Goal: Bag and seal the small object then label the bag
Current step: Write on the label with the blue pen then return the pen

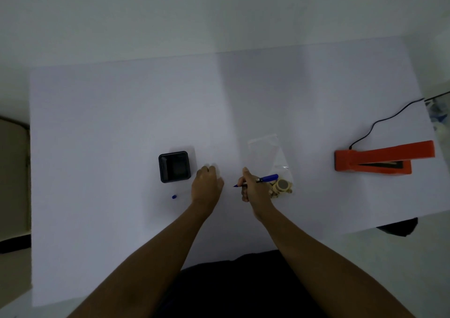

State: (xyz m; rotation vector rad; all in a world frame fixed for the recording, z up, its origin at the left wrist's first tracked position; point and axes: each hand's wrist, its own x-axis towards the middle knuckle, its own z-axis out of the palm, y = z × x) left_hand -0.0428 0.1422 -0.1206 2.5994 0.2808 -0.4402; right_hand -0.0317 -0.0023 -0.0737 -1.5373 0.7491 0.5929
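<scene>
blue pen (pixel 264 179) in right hand (pixel 253 188) beside clear bag (pixel 270 157).

Matt white paper-like covering over the table (pixel 121 122), smooth, with faint fold lines. Clear, glossy plastic for the bag (pixel 266 154), creased and catching a small glint near its lower edge. Pale, matt wood-like pieces in the small object (pixel 281 186) inside, with a dull grey round face. Smooth blue plastic on the pen (pixel 264 179), slightly shiny, with a metallic-looking band near the middle. Same blue plastic on the loose cap (pixel 173 196). Black plastic for the square box (pixel 174 166), with a soft sheen along the rim. Bright orange plastic on the sealer (pixel 382 158), matt, with a dark strip along its lower arm. Thin black cord (pixel 384 120), rubbery-looking.
</scene>
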